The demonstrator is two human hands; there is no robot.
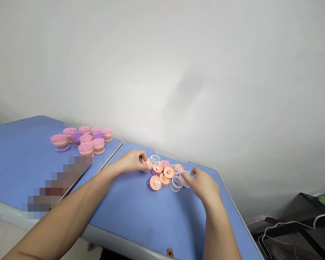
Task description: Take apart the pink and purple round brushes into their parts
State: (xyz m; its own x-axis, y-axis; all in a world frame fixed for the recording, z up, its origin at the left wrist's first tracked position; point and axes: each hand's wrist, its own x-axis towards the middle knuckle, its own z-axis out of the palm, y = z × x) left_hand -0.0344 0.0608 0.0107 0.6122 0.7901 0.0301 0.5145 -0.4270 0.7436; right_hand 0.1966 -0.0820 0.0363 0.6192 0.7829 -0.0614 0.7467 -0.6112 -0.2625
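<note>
Left hand pinches a peach scalp-brush base in its fingertips; right hand, fingers half curled, touches a clear plastic cup, grip unclear, beside empty-looking cups and peach brushes on a blue table.

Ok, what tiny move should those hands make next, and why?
I think the right hand could lift the clear plastic ring it is touching over to the orange brush head in the left hand. The left hand has that piece gripped, and more clear rings lie loose beside the other orange brush heads on the blue table.
</note>
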